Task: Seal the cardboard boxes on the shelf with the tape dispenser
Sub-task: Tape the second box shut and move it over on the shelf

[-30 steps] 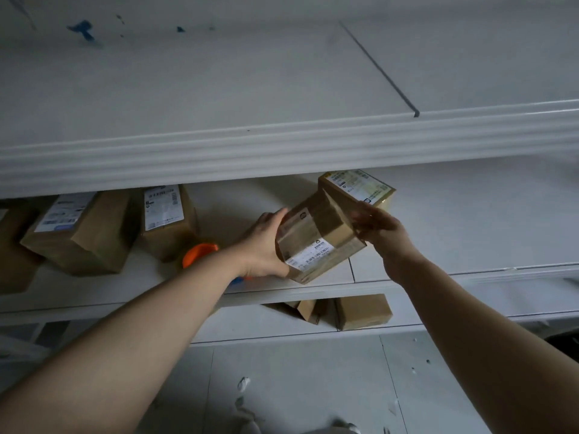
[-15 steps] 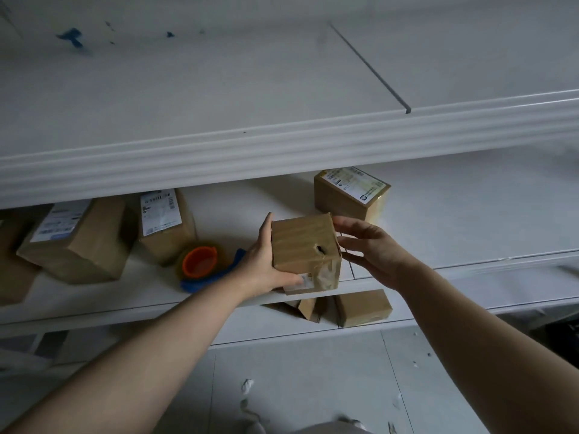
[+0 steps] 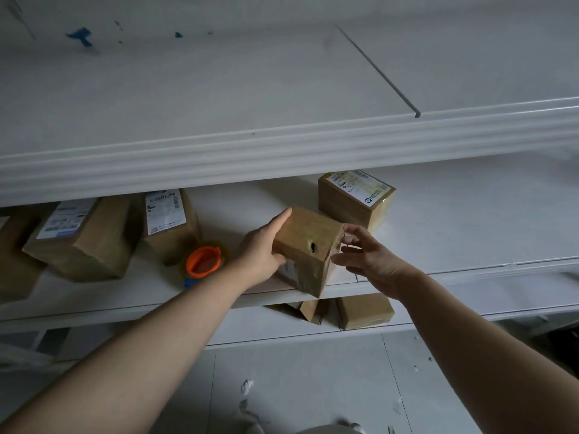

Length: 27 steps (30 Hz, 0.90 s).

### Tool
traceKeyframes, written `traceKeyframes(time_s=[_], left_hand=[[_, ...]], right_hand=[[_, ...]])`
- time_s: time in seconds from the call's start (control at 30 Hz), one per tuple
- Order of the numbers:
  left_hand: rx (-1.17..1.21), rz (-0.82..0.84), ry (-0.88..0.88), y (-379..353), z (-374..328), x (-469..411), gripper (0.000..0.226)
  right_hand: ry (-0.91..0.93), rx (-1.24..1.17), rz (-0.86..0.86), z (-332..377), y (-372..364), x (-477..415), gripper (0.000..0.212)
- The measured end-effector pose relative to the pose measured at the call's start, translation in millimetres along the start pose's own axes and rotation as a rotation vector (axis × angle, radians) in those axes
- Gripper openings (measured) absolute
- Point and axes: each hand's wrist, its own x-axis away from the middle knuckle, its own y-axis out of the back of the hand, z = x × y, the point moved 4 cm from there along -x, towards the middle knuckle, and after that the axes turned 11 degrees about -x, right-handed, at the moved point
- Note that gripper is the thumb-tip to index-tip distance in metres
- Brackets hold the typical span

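The left hand [image 3: 261, 249] grasps the small cardboard box [image 3: 308, 242] from its left side. The index finger lies along the upper edge and the thumb sits against the near face, so the box is clamped and tipped, one corner pointing down over the front lip of the middle shelf [image 3: 141, 308]. The tilt seems meant to bring the faces round for a look: the upper face shows a small dark tear, the near face a glossy patch and part of a label.

The right hand [image 3: 369, 261] is released and holds nothing. Its fingers are loosely bent with the tips at the box's right corner; whether they touch the cardboard I cannot tell. It looks placed to steady or turn the box.

Just left of the left wrist the tape dispenser [image 3: 203, 261] lies on the shelf, orange core up and a bit of blue handle below. It is untouched, probably parked near so a hand can take it once a seam faces up.

Behind the held box, apart from it, stands a labelled box [image 3: 355, 202]. Further left lean a tall labelled parcel [image 3: 169, 223] and a wide labelled parcel [image 3: 84, 242], and a plain box [image 3: 365, 310] sits on the shelf below
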Motion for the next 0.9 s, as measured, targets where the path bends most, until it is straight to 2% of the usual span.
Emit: traceKeyframes(time_s=[0.07,0.1,0.2,0.3,0.4,0.5,0.57,0.67,0.7,0.8,0.9], left_hand=[[-0.096,-0.132,-0.008,3.3,-8.1,0.4,0.077],[-0.034,-0.156,0.026,2.1,-8.3,-0.3,0.071],[0.444,-0.091,0.143,-3.4,-12.6,-4.8,0.058],[0.615,0.017,0.114,-1.9,-23.6,-5.3,0.054],[0.55,0.052,0.146,-4.6,-24.2,-10.0,0.057],[0.532,0.003,0.296,-1.0,-18.7,-15.2,0.055],[0.534,0.018,0.382,4.8,-12.7,-17.9,0.055],[0.476,0.168,0.354,14.1,-10.2,-22.7,0.084],[0.447,0.218,0.336,16.5,-11.8,-23.4,0.087],[0.319,0.211,0.328,19.2,-15.3,-27.7,0.067],[0.156,0.141,0.361,18.3,-16.9,-30.5,0.071]], right_hand=[[0.08,-0.021,-0.041,0.0,-1.0,-3.3,0.049],[0.1,-0.003,-0.039,0.1,-2.3,-5.2,0.048],[0.085,0.135,-0.031,1.9,-8.1,-6.9,0.048],[0.138,0.203,-0.108,4.7,-9.3,-10.2,0.067],[0.207,0.338,-0.092,4.4,-10.7,-12.6,0.095],[0.224,0.394,-0.064,5.9,-12.3,-14.8,0.101],[0.199,0.398,-0.045,8.0,-14.3,-16.4,0.1],[0.122,0.358,-0.011,9.9,-13.9,-19.9,0.089],[0.096,0.337,-0.002,10.4,-13.5,-20.1,0.085],[0.115,0.335,-0.117,12.6,-6.1,-21.7,0.075],[0.131,0.308,-0.256,13.9,-0.7,-21.5,0.06]])
